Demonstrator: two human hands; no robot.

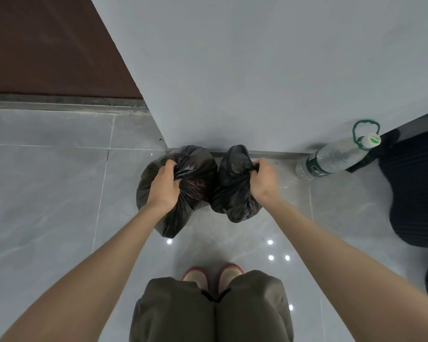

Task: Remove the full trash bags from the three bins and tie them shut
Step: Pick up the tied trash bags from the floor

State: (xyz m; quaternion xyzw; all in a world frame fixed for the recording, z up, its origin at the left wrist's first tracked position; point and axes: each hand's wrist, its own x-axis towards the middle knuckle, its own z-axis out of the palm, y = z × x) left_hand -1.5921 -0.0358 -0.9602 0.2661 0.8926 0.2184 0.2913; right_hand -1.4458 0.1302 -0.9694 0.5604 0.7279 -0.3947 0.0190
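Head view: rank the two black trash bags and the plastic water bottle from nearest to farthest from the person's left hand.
1. The left trash bag, gathered in the grip of the left hand itself.
2. The right trash bag, just beside it, held by the right hand.
3. The water bottle, on the floor far to the right, by the wall.

Curled fingers cover the necks of left bag and right bag.

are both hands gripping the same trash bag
No, the left hand grips the neck of the larger bag while the right hand grips the smaller bag beside it.
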